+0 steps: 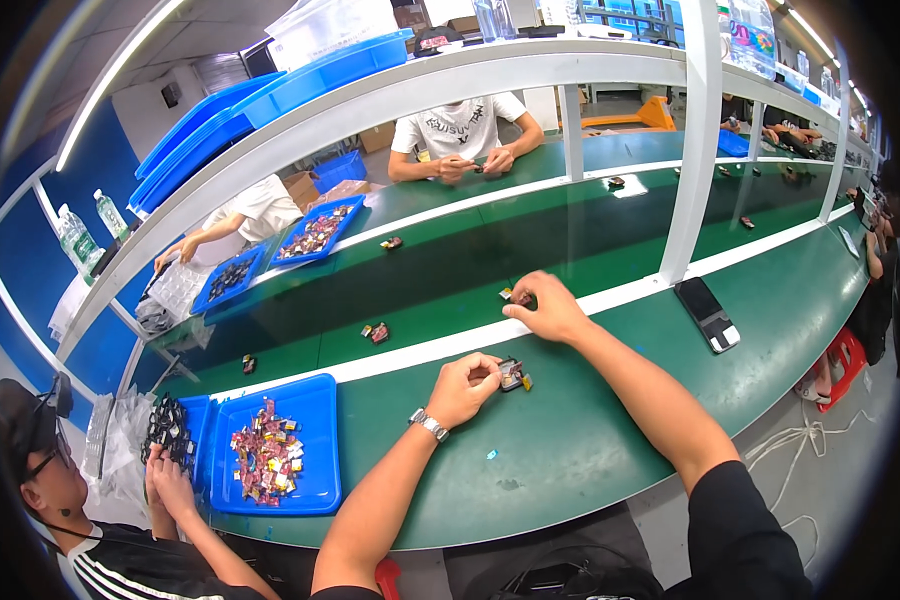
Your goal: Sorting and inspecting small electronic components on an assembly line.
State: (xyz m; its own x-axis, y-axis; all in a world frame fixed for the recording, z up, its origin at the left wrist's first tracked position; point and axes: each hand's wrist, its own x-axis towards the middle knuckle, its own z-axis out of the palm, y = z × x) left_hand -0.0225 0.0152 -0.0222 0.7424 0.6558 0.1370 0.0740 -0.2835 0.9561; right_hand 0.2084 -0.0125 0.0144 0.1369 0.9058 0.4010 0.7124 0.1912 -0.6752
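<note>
At the front edge of the green conveyor belt (450, 312), my left hand (462, 388) is closed, its fingertips pinching a small dark-cased electronic part (511, 374) with a yellow tab. The part rests low over the green tabletop (570, 430). My right hand (552, 308) reaches across the white rail onto the belt. Its fingers curl round another small electronic part (507, 294), mostly hidden by the hand; a pale yellow end shows. Further left on the belt lies a similar reddish part (376, 332) with loose bits beside it.
A blue tray (332, 440) of small reddish parts stands left, beside a co-worker's hands (170, 485). A phone (708, 315) lies right, near a white upright post (692, 150). Across the belt, another person's hands (477, 166) hold a small part. A shelf beam (450, 88) spans overhead.
</note>
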